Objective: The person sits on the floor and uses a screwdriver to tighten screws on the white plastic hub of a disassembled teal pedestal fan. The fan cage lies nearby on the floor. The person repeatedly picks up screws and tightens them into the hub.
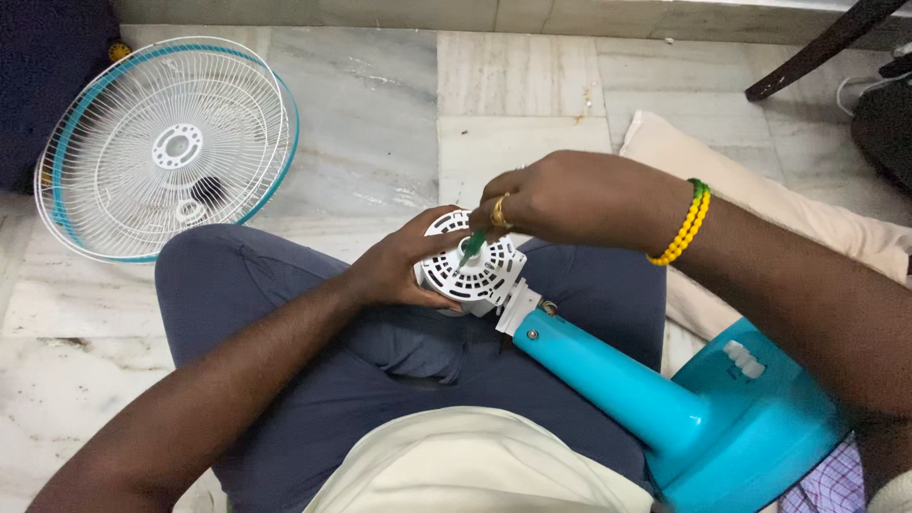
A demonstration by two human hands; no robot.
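Observation:
A white vented fan motor housing (484,271) rests on my lap, joined to a turquoise fan stand (665,399) that runs to the lower right. My left hand (399,266) cups the housing from the left side. My right hand (570,199), with a gold ring and a yellow-and-green bead bracelet, is closed on a green-handled screwdriver (472,245) whose tip points down onto the housing's face.
A white wire fan guard with a turquoise rim (166,142) lies on the marble floor at the upper left. A beige cushion (760,199) lies at the right. A dark chair leg (817,47) slants in the top right corner.

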